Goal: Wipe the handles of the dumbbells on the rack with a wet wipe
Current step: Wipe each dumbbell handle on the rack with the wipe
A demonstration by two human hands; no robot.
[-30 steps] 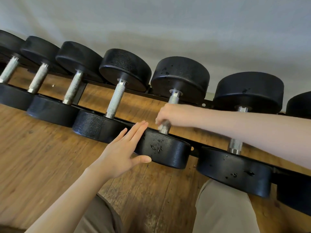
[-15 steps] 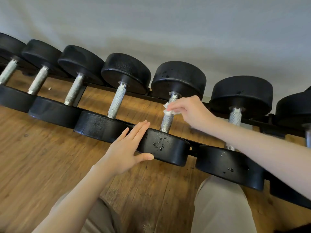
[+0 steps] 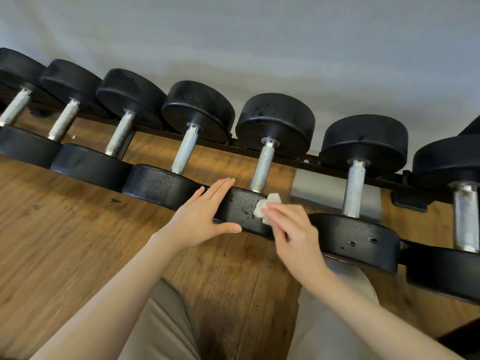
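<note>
Right, the small crumpled white wet wipe sits pinched at the fingertips of the right hand, pressed against the top edge of the near black rubber head of the middle dumbbell, just below where the handle meets it. That knurled silver steel handle runs away from the person, near end low by the wipe, far end rising slightly rightward into the far round black head by the pale grey wall. Every handle in the row lies the same way, long axis front to back across the black metal rack.

The right hand comes in from the lower right, back of the hand up, fingers curled forward and closed on the wipe, forearm angled across a beige trouser leg. The left hand is flat and relaxed, fingers straight and together, lying against the same near head on its left part, thumb spread out beneath along the lower edge; it grips nothing.

Outward: the neighbouring knurled handle on the left and the one on the right stand bare, with more black dumbbells trailing off both ways. Chips show in the rubber of the near heads. Beneath it all lies the brown wooden plank floor.
</note>
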